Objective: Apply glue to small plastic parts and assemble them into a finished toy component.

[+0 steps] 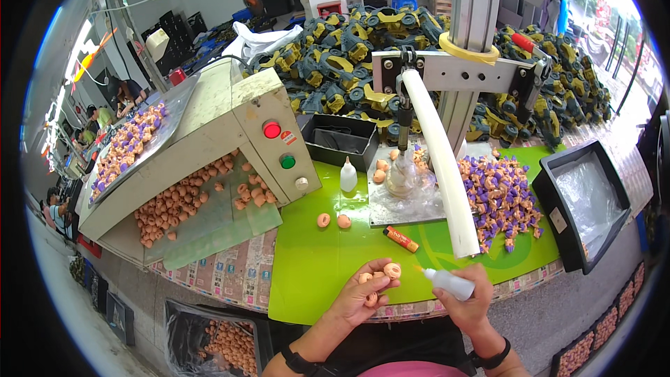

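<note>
Several small peach-coloured doll heads (392, 271) sit in my left hand (358, 298), its fingers curled round them and one head held up at the fingertips. My right hand (469, 301) grips a white squeeze bottle (450, 284), tilted so its thin nozzle points left at that head, a small gap between them. On the green mat (314, 258) ahead lie two loose heads (333, 220) and an orange-and-black tube (401, 239). A second white squeeze bottle (348, 175) stands upright behind them.
A lever press with a long white handle (447, 167) rises over the mat. Purple-and-peach figures (499, 195) are heaped at right beside a black tray (586, 202). At left stands a cream machine (237, 119) with heads inside. Toy vehicles (342, 63) pile up behind; a bin (230, 342) of heads sits below.
</note>
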A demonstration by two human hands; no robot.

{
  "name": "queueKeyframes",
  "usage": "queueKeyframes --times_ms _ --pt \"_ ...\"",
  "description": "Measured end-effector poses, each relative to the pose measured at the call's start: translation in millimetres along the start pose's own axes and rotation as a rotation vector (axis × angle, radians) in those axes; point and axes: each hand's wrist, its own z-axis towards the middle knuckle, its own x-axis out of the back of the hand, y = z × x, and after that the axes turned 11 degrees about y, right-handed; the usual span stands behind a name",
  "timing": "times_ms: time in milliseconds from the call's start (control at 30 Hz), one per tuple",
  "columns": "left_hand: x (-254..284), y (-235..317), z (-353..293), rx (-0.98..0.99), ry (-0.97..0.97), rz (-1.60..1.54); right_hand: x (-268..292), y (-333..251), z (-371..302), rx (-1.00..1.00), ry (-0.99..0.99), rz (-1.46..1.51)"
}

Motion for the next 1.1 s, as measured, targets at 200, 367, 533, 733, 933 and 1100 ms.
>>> queueKeyframes --times_ms 200,367,533,733,933,1100 --pt "5 -4 2 -0.003 -0.016 -0.054 -28 28 6 -0.121 -0.013 -0.007" --pt "6 -3 2 0.005 -0.061 -0.051 -46 48 6 -0.164 -0.129 -0.046" --pt "8 1 3 0.037 -0.114 -0.084 -42 30 14 -0.322 -0.275 0.017" --pt "2 4 0 0.058 -0.074 -0.075 -16 21 36 -0.178 -0.18 0.053" --pt "3 4 1 0.047 -0.081 -0.075 -14 61 104 0.192 -0.076 -0.534" --pt "3 1 3 0.062 -0.152 -0.087 -22 96 119 0.192 -0.145 -0.731"
